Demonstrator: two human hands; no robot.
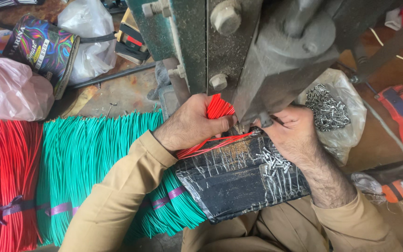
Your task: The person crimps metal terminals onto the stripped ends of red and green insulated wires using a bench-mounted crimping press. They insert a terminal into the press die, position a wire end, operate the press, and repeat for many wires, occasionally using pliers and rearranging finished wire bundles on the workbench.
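While both forearms reach forward over a black wrapped pad (239, 179), the left hand (190, 125) curls shut around a bunch of red wires (218, 108). The right hand (292, 128) pinches together under the dark metal press (276, 56); green wires (89, 154) lie left.

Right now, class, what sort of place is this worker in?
Probably a small wire-crimping workshop: a heavy grey metal press, tied bundles of green wire lengths, and a clear bag of small metal terminals.
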